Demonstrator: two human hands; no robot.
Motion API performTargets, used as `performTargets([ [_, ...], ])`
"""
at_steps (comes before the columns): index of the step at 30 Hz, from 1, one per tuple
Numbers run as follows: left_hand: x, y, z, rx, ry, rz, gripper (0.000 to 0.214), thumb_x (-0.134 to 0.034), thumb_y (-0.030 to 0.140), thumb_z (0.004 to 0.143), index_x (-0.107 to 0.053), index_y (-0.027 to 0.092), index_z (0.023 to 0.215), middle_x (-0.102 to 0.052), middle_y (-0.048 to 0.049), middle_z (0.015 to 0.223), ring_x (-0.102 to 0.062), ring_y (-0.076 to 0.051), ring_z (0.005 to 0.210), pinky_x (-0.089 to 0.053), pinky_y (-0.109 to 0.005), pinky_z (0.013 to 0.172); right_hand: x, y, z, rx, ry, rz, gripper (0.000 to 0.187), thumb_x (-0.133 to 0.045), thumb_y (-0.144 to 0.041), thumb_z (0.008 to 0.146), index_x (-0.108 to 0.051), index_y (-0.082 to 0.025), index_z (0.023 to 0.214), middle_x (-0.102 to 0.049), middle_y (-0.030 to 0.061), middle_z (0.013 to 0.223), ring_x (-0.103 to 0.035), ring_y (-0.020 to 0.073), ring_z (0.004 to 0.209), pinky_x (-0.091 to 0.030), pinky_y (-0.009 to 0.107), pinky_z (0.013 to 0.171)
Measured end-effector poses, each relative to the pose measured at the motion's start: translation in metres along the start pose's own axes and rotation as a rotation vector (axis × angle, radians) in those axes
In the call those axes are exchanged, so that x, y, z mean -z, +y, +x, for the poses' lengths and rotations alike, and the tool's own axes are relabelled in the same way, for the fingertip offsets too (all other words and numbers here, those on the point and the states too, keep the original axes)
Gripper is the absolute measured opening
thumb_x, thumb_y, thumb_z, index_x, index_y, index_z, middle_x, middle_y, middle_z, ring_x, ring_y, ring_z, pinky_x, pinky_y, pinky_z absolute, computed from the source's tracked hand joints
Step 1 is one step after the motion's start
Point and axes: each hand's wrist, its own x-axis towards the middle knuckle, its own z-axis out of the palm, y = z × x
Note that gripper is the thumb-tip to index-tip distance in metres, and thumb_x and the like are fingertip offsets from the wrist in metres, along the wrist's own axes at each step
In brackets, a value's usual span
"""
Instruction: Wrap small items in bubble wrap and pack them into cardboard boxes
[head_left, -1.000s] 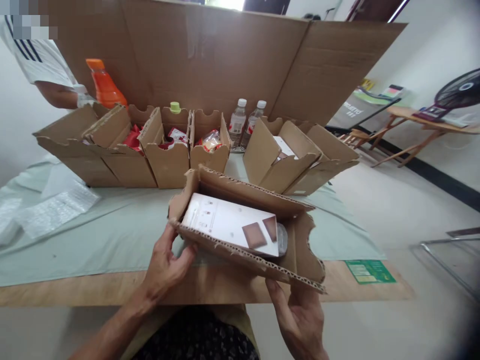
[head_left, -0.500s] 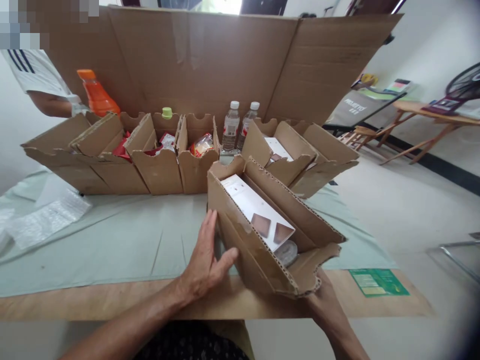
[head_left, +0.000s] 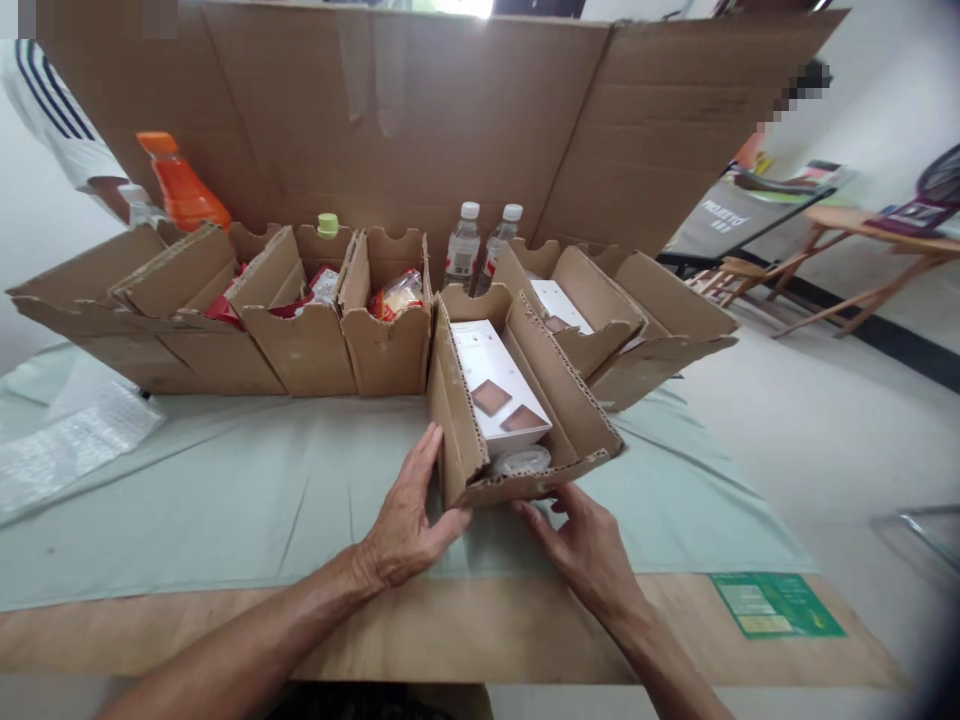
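Note:
An open cardboard bin (head_left: 574, 405) is between my two hands, its far end at the gap in a row of similar bins. Inside it lie a white box (head_left: 491, 370) with brown squares printed on it and, at the near end, a clear round plastic item (head_left: 522, 460). My left hand (head_left: 409, 515) grips the bin's near left corner, fingers along the side wall and thumb at the front. The fingers of my right hand (head_left: 589, 540) are at the lower front edge, partly hidden by the bin.
Cardboard bins (head_left: 296, 350) holding packets stand along the table's back, before a tall cardboard panel (head_left: 480, 110). Two water bottles (head_left: 463, 245) and an orange bottle (head_left: 187, 190) stand behind them. Bubble wrap (head_left: 82, 440) lies left, a green card (head_left: 780, 605) right. Another person's sleeve (head_left: 56, 110) shows at left.
The bin has moved away from me and turned straighter, its far end now at the row's gap. My right hand has shifted left along its front edge; my left hand stays at its side.

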Motion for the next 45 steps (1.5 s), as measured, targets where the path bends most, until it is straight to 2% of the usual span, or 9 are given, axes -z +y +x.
performTargets([
  [5, 0.004, -0.012, 0.016, 0.149, 0.171, 0.009, 0.059, -0.063, 0.030, 0.094, -0.050, 0.023, 0.151, -0.059, -0.0152, 0.151, -0.060, -0.031, 0.138, -0.047, -0.057, 0.119, -0.010, -0.008, 0.036, 0.036, -0.077, -0.298, 0.027, -0.062, -0.048, 0.093, -0.066, -0.024, 0.081, -0.078, 0.0045, 0.075, -0.069, 0.0230, 0.063, -0.044, 0.033, 0.064],
  [11, 0.011, -0.027, 0.028, 0.379, 0.327, -0.105, 0.057, -0.058, 0.025, 0.092, -0.050, 0.018, 0.148, -0.062, -0.0190, 0.146, -0.067, -0.029, 0.126, -0.056, -0.051, 0.107, -0.019, -0.019, 0.094, -0.098, -0.156, -0.513, 0.031, -0.056, -0.041, 0.100, -0.073, -0.022, 0.082, -0.079, 0.0099, 0.077, -0.074, 0.0276, 0.071, -0.034, 0.032, 0.059],
  [15, 0.011, -0.026, 0.026, 0.380, 0.288, -0.102, 0.058, -0.056, 0.025, 0.092, -0.048, 0.018, 0.149, -0.057, -0.0198, 0.152, -0.063, -0.030, 0.133, -0.055, -0.052, 0.108, -0.033, -0.025, 0.093, 0.000, -0.234, -0.421, 0.032, -0.053, -0.032, 0.101, -0.075, -0.021, 0.081, -0.080, 0.0089, 0.077, -0.076, 0.0260, 0.072, -0.041, 0.032, 0.060],
  [19, 0.010, -0.022, 0.025, 0.360, 0.262, -0.086, 0.062, -0.059, 0.023, 0.091, -0.047, 0.019, 0.151, -0.057, -0.0187, 0.150, -0.060, -0.031, 0.137, -0.056, -0.049, 0.106, -0.047, -0.040, 0.076, 0.184, -0.320, -0.259, 0.020, -0.059, -0.026, 0.099, -0.077, -0.024, 0.108, -0.083, 0.0031, 0.103, -0.078, 0.0180, 0.090, -0.053, 0.027, 0.080],
  [24, 0.014, -0.017, 0.025, 0.393, 0.226, -0.076, 0.061, -0.059, 0.024, 0.090, -0.050, 0.021, 0.150, -0.062, -0.0176, 0.142, -0.067, -0.028, 0.119, -0.058, -0.046, 0.098, -0.020, -0.061, 0.074, 0.471, 0.004, -0.093, 0.021, -0.054, -0.024, 0.103, -0.075, -0.020, 0.103, -0.082, 0.0053, 0.095, -0.075, 0.0177, 0.079, -0.055, 0.031, 0.078],
  [27, 0.014, -0.014, 0.024, 0.406, 0.193, -0.069, 0.058, -0.059, 0.026, 0.089, -0.055, 0.022, 0.148, -0.063, -0.0173, 0.140, -0.068, -0.027, 0.111, -0.060, -0.044, 0.088, 0.011, -0.064, 0.081, 0.465, 0.252, -0.086, 0.026, -0.058, -0.024, 0.102, -0.068, -0.021, 0.126, -0.079, 0.0025, 0.090, -0.071, 0.0150, 0.070, -0.057, 0.030, 0.074],
  [32, 0.009, -0.014, 0.022, 0.285, 0.209, -0.131, 0.058, -0.059, 0.022, 0.092, -0.052, 0.027, 0.149, -0.046, -0.0151, 0.161, -0.061, -0.029, 0.132, -0.057, -0.043, 0.098, 0.039, -0.056, 0.109, 0.358, 0.256, -0.210, 0.062, -0.065, -0.027, 0.095, -0.049, -0.021, 0.155, -0.073, -0.0029, 0.079, -0.067, 0.0156, 0.061, -0.055, 0.030, 0.065],
  [39, 0.011, -0.022, 0.028, 0.152, 0.046, -0.294, 0.088, -0.060, 0.019, 0.095, -0.015, 0.036, 0.168, -0.021, -0.0112, 0.177, -0.038, -0.034, 0.157, -0.038, -0.057, 0.126, 0.036, -0.044, 0.135, 0.320, 0.137, -0.167, 0.009, -0.064, -0.027, 0.092, -0.070, -0.023, 0.097, -0.075, -0.0014, 0.072, -0.071, 0.0178, 0.062, -0.049, 0.028, 0.060],
  [45, 0.015, -0.030, 0.037, 0.125, -0.075, -0.396, 0.096, -0.067, 0.032, 0.097, -0.005, 0.040, 0.169, -0.005, -0.0046, 0.181, -0.010, -0.035, 0.166, -0.019, -0.059, 0.134, 0.022, -0.039, 0.139, 0.373, 0.262, -0.230, 0.004, -0.065, -0.023, 0.090, -0.069, -0.021, 0.089, -0.072, -0.0015, 0.066, -0.070, 0.0178, 0.058, -0.045, 0.027, 0.058],
])
